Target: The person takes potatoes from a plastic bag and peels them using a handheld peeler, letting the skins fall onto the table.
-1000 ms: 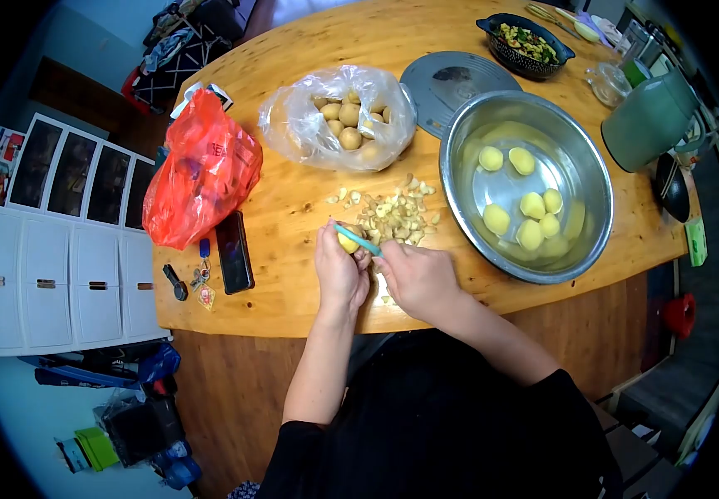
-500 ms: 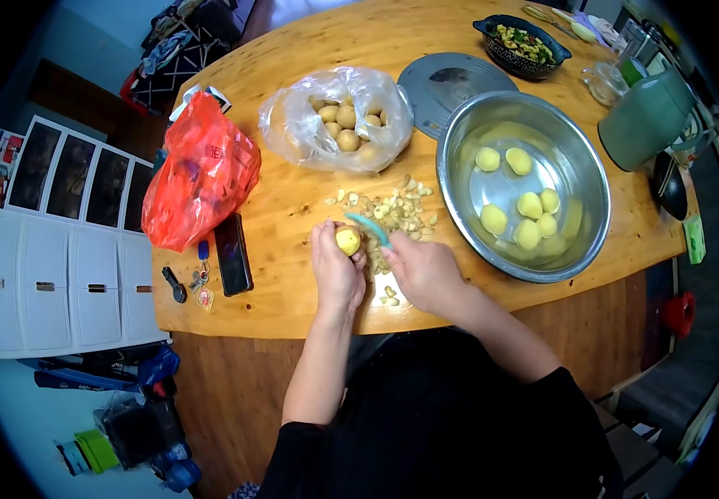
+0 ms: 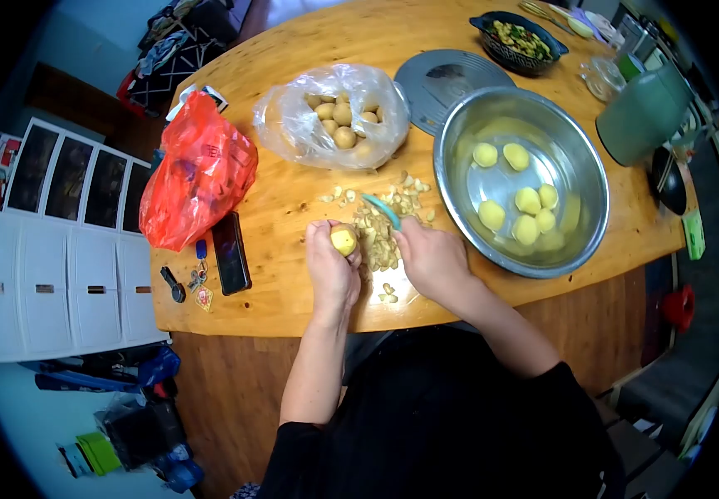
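Observation:
My left hand (image 3: 331, 264) is closed round a yellow, mostly peeled potato (image 3: 343, 241), whose top end shows above the fingers. In my right hand (image 3: 431, 256) is a teal peeler (image 3: 382, 209), its head pointing up and left, apart from the potato. Between and beyond the hands, a heap of peelings (image 3: 378, 241) lies on the wooden table (image 3: 293, 308). Several peeled potatoes (image 3: 527, 200) rest in a large steel basin (image 3: 449, 212) to the right. Unpeeled potatoes (image 3: 343, 137) sit in a clear plastic bag (image 3: 284, 125) behind the heap.
A red plastic bag (image 3: 201, 175), a phone (image 3: 232, 254) and keys (image 3: 201, 274) lie on the left. Behind the basin are a grey round mat (image 3: 426, 87) and a dish of food (image 3: 519, 46). A green jug (image 3: 642, 116) stands far right.
My right hand has moved right and slightly up with the peeler, away from the potato. My left hand has shifted slightly left, still holding the potato.

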Available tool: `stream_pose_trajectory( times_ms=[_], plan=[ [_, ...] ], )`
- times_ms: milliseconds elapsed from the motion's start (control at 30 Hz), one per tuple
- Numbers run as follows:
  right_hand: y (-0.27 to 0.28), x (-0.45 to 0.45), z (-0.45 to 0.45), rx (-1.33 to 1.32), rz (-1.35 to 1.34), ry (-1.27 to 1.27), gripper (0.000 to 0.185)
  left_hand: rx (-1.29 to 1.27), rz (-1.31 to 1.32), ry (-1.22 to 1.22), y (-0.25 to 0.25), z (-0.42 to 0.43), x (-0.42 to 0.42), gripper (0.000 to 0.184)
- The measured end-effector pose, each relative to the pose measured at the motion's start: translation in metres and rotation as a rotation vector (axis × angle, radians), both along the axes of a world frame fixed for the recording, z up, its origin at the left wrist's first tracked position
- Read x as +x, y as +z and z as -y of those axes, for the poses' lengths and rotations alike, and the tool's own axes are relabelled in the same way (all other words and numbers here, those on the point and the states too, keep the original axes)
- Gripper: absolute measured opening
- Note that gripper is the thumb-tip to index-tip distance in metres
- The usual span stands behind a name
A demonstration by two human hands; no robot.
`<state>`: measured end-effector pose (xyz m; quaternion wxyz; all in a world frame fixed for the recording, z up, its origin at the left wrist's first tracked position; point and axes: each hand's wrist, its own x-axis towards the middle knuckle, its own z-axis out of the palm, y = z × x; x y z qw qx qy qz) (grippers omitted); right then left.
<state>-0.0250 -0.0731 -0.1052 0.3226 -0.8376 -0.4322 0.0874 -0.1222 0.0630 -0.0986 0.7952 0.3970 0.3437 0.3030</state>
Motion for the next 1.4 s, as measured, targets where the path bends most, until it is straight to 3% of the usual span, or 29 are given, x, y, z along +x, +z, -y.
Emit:
stream_pose_trajectory(
  times_ms=[100,200,300,333,467,567,667,767,833,1000,1133,1200,1400],
  plan=[
    [-0.004,0.003,0.000,0.041,-0.076,0.036,0.027,-0.012,0.008,0.018,0.003,-0.005,-0.001,0.019],
    [-0.027,-0.001,-0.008,0.389,-0.760,0.208,0.032,-0.030,0.064,-0.022,-0.006,-0.006,-0.001,0.020],
    [-0.007,0.010,0.004,0.342,-1.784,0.219,0.032,-0.054,0.067,-0.030,-0.006,-0.005,-0.005,0.022],
    [0.001,0.008,0.004,0.365,-1.849,0.101,0.030,-0.072,0.073,-0.038,-0.004,-0.004,-0.006,0.022],
    [-0.014,0.008,-0.006,0.303,-1.522,0.019,0.029,-0.074,0.080,-0.037,-0.004,-0.004,-0.006,0.024],
    [-0.017,0.004,-0.011,0.293,-1.288,0.172,0.026,-0.078,0.098,-0.035,-0.006,-0.003,-0.007,0.024],
    [-0.007,0.003,-0.011,0.273,-1.367,0.132,0.020,-0.019,0.017,-0.018,0.005,0.003,-0.005,0.023],
    [-0.021,-0.002,-0.014,0.417,-1.281,0.219,0.017,0.080,-0.013,-0.118,-0.012,-0.006,-0.010,0.020],
    [-0.018,-0.001,-0.013,0.400,-1.292,0.214,0.015,0.016,-0.002,-0.128,-0.005,-0.004,-0.008,0.015],
    [-0.009,-0.003,-0.013,0.431,-1.386,0.188,0.016,-0.111,-0.005,-0.148,-0.002,-0.002,-0.006,0.023],
    [-0.001,-0.007,-0.008,0.209,-0.445,0.107,0.022,-0.289,0.166,-0.176,-0.018,-0.011,-0.010,0.037],
    [0.007,-0.016,-0.004,0.141,-0.065,0.093,0.024,-0.294,0.190,-0.158,-0.020,-0.009,-0.011,0.034],
    [0.000,-0.026,-0.002,0.297,0.138,0.148,0.021,-0.294,0.090,-0.013,-0.011,0.000,-0.009,0.026]
  ],
)
